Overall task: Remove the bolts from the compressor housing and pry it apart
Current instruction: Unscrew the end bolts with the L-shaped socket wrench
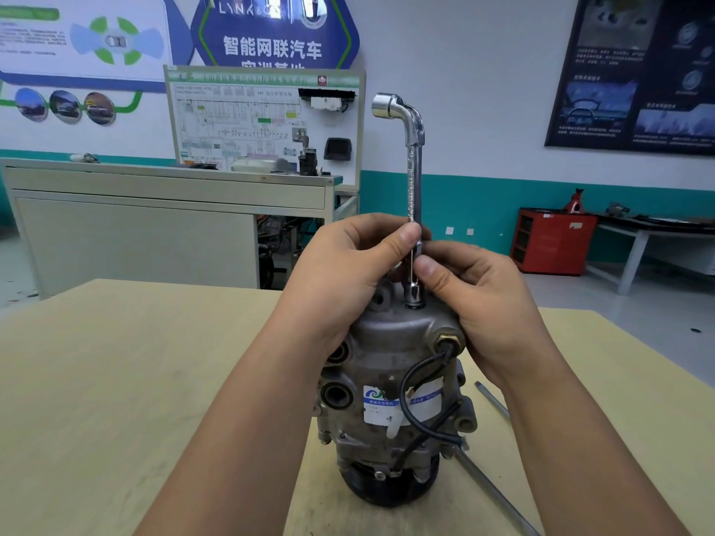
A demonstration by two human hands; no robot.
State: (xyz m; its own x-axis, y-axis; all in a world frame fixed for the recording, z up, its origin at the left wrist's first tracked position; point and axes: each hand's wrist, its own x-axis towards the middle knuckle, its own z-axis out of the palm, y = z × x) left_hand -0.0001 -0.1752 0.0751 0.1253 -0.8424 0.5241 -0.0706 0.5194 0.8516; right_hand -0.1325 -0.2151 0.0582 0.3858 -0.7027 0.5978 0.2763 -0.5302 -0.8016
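On a wooden table [116,381], the left hand [348,272] and right hand [476,299] are pinching the wrench [414,179] atop the compressor [387,381], seemingly unscrewing a hidden bolt; twirling it out probably follows.

The pale wooden tabletop [116,381] carries the compressor [390,400], standing upright. A slim metal rod [488,481] lies at its four o'clock.

The grey compressor [394,400] (pulley end down) stands upright on the table [116,381], an L-shaped socket wrench [414,179] vertical atop it.
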